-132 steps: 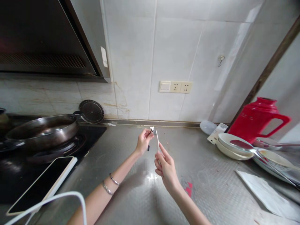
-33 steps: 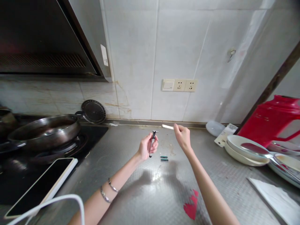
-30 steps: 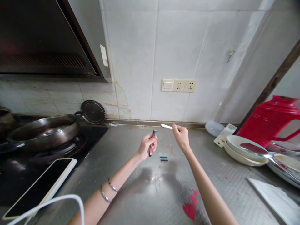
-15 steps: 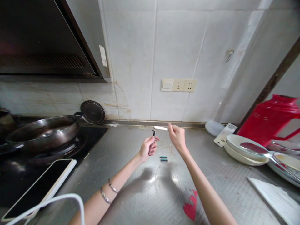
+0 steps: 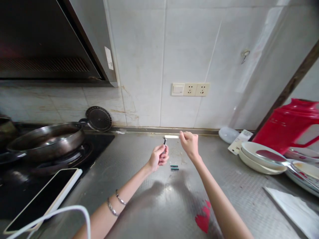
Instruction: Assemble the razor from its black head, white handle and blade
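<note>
My left hand [image 5: 157, 158] is closed around a slim dark object with a silvery tip [image 5: 164, 140], held upright above the counter. Its lower part is hidden in my fingers. My right hand [image 5: 189, 143] is closed on one end of a thin white stick [image 5: 172, 136], which points left. The stick's free end is at the silvery tip; whether they touch I cannot tell. Two small green cylinders [image 5: 174, 167], battery-like, lie side by side on the metal counter [image 5: 139, 199] below my hands.
On the left, a steel pan [image 5: 47, 141] sits on the black stove, with a white-edged tablet-like device [image 5: 42, 199] and a white cable [image 5: 74, 208] in front. At right are stacked bowls [image 5: 261, 162], a red thermos jug [image 5: 286, 127] and a white sheet [image 5: 291, 205]. Sockets [image 5: 190, 89] are on the wall.
The fingers of my left hand have curled in more around the dark object. Its tip and the white stick's end have come closer. My right hand has shifted very slightly right.
</note>
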Tool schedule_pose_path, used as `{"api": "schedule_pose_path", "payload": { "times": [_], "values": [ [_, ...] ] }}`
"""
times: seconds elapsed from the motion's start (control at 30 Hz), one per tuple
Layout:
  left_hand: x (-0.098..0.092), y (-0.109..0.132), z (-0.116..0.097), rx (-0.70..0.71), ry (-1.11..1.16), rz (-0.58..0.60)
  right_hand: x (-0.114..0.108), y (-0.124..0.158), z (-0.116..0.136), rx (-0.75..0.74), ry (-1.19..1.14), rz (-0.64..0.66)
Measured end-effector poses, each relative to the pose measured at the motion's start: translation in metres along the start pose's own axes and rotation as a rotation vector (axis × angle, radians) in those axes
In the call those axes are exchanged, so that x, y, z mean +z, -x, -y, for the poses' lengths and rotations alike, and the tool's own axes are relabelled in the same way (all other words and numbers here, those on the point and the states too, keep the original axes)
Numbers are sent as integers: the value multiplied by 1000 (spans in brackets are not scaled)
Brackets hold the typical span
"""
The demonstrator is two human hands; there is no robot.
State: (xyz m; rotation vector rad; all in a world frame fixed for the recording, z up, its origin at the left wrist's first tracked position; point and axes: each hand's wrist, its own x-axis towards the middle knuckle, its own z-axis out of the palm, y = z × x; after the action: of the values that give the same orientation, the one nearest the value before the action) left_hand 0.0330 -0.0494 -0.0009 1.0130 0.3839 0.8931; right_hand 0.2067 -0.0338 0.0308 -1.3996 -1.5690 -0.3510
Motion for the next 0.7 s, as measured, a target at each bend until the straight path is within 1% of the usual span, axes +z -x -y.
{"api": "schedule_pose_path", "payload": {
  "times": [0.1,0.2,0.3,0.43,0.5,0.57,0.7],
  "values": [
    [-1,0,-2,46,-23,-30,-2,-1,-4,32,-2,-31],
    [0,0,-2,68,-72,-66,-2,-1,-1,19,-32,-29],
    [2,0,-2,99,-102,-37,1,0,-1,-2,-50,0],
    [0,1,-3,194,-240,1,0,1,-15,40,-66,10],
    [-2,1,-4,256,-355,-6,-7,-1,-21,66,-88,-6],
    [-3,1,-4,329,-475,-35,-18,-6,-22,82,-91,-27],
    [-4,0,-5,430,-677,-78,-46,-14,-4,47,-10,-35]
  ]
}}
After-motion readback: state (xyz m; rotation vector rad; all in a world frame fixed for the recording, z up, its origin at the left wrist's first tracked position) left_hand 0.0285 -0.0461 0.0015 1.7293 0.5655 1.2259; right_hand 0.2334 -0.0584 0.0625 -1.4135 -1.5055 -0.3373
